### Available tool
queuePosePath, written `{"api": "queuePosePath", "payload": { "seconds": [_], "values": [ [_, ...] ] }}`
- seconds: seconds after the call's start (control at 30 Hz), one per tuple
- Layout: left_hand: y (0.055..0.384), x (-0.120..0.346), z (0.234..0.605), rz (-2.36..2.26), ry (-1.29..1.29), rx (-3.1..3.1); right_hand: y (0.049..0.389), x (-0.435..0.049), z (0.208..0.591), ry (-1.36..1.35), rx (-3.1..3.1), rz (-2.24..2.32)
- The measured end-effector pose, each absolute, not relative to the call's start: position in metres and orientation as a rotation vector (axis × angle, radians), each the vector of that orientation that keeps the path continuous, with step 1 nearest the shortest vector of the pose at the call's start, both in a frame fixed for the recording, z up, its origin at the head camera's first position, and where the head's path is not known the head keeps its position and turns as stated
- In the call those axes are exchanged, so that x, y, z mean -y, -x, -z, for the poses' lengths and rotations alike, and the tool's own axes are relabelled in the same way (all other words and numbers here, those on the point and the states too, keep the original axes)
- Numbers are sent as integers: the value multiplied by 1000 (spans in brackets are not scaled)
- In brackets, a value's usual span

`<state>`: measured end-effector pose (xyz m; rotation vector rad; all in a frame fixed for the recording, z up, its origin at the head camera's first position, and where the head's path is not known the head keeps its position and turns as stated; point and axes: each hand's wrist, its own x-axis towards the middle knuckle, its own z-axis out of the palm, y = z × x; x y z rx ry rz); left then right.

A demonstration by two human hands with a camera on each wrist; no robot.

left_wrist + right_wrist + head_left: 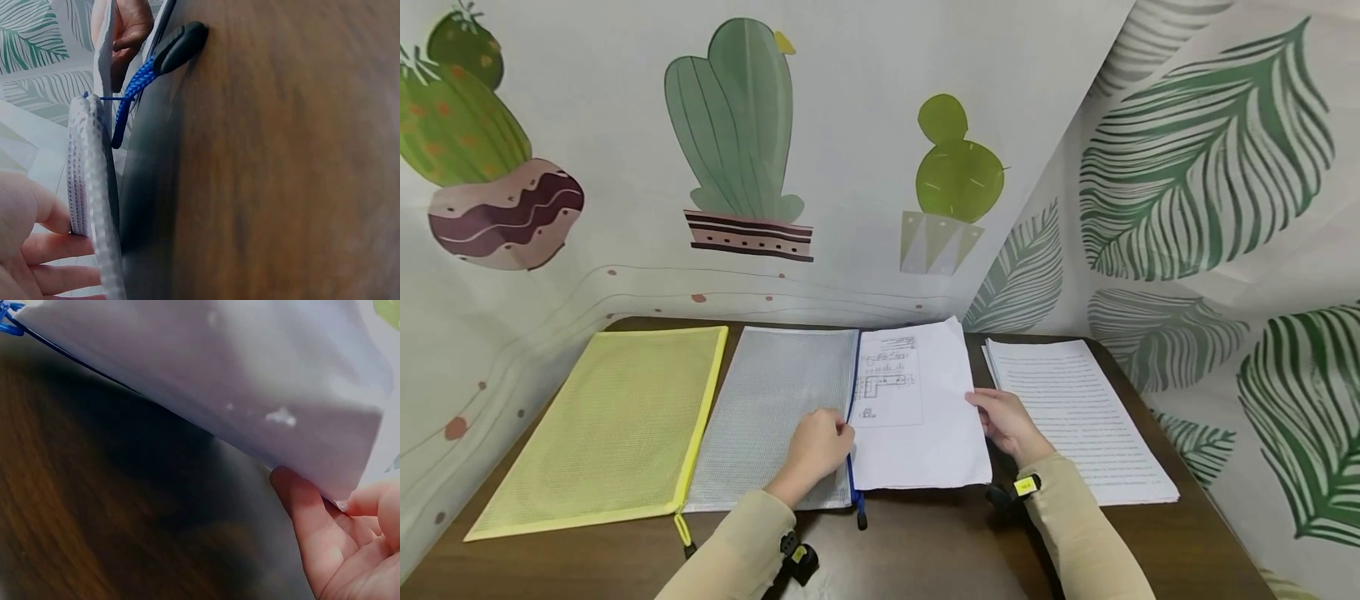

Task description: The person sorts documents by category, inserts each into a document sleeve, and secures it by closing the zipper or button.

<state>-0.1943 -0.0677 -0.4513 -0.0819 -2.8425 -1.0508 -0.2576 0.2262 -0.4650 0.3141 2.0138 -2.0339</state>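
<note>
A grey mesh zipper pouch (767, 400) with a blue zipper edge lies in the middle of the table. My left hand (820, 442) grips its upper layer near the zipper side; in the left wrist view, the fingers (53, 250) hold the mesh edge. White paper sheets (951, 417) with a printed line drawing extend rightward from the pouch's blue edge. My right hand (1007, 421) pinches their right edge, with the thumb on top. In the right wrist view the paper's underside sags above the table. How far the sheets reach into the pouch cannot be told.
A yellow mesh zipper pouch (602, 425) lies flat at the left. Another stack of printed paper (1075, 417) rests at the right, beyond my right hand. The blue zipper pull (861, 510) hangs at the pouch's near corner. A patterned cloth backdrop (857, 167) stands behind the brown table (925, 550).
</note>
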Motion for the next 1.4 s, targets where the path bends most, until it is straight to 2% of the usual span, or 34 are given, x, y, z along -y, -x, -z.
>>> {"api": "queuePosePath", "payload": {
  "seconds": [1.4],
  "values": [
    [194,65,451,1025,84,2828,257,-216,461,-306,-2071,1951]
  ]
}}
